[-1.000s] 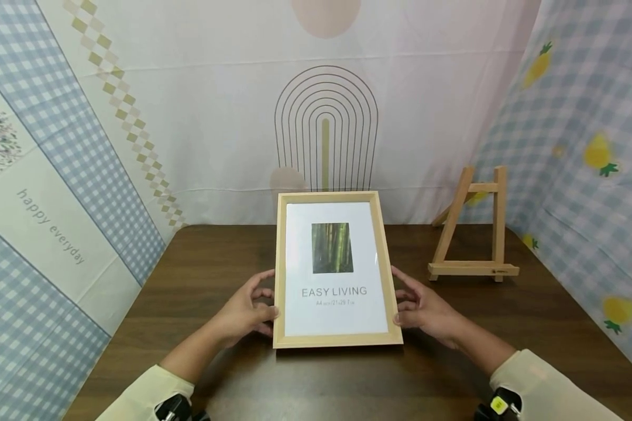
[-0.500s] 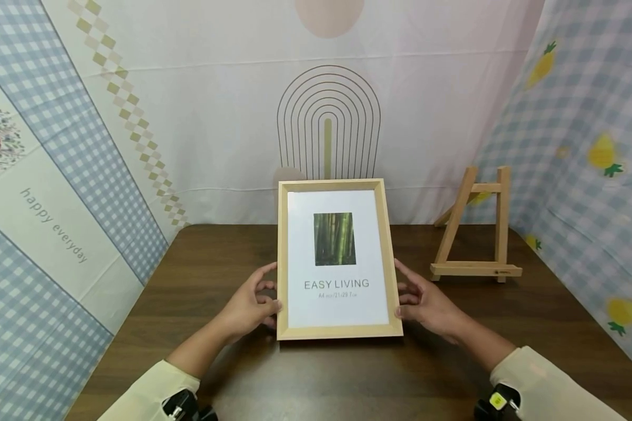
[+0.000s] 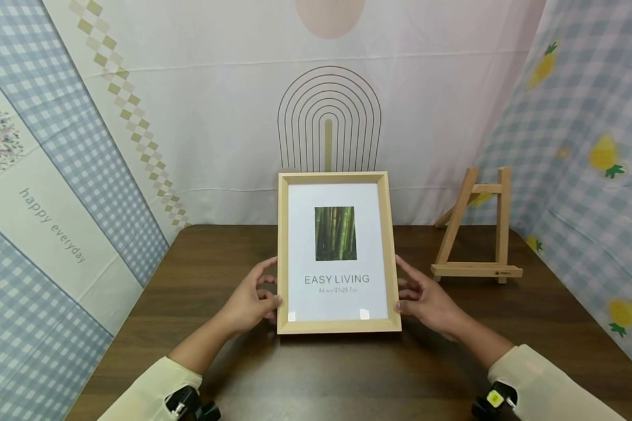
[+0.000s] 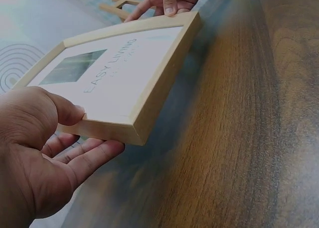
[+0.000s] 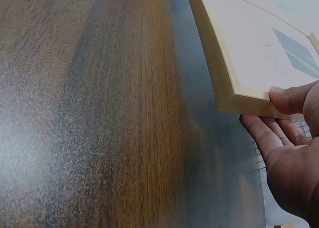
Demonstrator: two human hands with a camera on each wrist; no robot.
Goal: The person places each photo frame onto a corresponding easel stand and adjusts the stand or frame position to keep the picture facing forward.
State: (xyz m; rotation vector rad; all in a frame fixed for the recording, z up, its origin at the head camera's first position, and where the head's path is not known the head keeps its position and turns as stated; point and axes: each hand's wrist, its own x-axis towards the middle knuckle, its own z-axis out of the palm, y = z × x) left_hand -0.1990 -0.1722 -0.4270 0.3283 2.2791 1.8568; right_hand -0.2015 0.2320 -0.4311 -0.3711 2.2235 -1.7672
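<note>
A light wooden picture frame (image 3: pixel 337 326), with a small bamboo picture and the words EASY LIVING on its white sheet, leans back in the middle of the head view. My left hand (image 3: pixel 250 299) grips its left side, thumb on the front edge and fingers at the back. On the opposite side my right hand (image 3: pixel 426 305) holds it the same way. In the left wrist view the lower corner of the picture frame (image 4: pixel 142 121) shows above the wood surface. The right wrist view has my right thumb (image 5: pixel 288 98) pressed on the rim, fingers underneath.
A small wooden easel (image 3: pixel 476 269) stands at the right on the dark brown table (image 3: pixel 316 380). Behind the table hangs a pale patterned cloth (image 3: pixel 216 117), with checked cloth at both sides.
The picture frame has tipped more upright, its top edge rising in the head view and its lower edge shifting slightly away from me. Both hands keep their hold and have moved up with it.
</note>
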